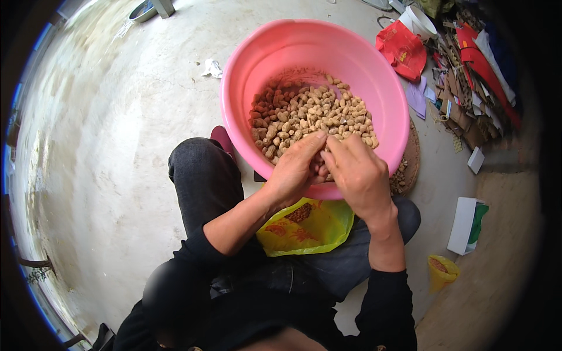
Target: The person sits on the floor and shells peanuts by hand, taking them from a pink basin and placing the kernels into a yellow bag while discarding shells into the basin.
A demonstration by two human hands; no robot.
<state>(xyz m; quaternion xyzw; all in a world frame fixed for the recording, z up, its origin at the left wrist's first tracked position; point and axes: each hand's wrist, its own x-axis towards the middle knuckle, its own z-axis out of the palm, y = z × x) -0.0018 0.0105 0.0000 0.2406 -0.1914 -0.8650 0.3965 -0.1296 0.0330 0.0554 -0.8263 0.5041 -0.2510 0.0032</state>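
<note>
My left hand (296, 164) and my right hand (361, 177) meet above the near rim of a pink plastic basin (386, 87). Their thumbs and fingertips pinch together on a peanut, mostly hidden by the fingers. Unshelled peanuts (307, 109) cover much of the basin's bottom, heaped towards the near side. Below my wrists, a yellow plastic bag (325, 237) with red print lies open across my lap. Shelled peanut kernels (300, 213) show inside its mouth, under my left wrist.
Right of the basin, a round woven tray (412, 162) holds broken shells (398, 177). Farther right are a red bag (401, 50), a white bucket (419, 24) and piled flattened cardboard (465, 101). A white box (461, 226) and a small yellow bag of kernels (441, 274) stand lower right.
</note>
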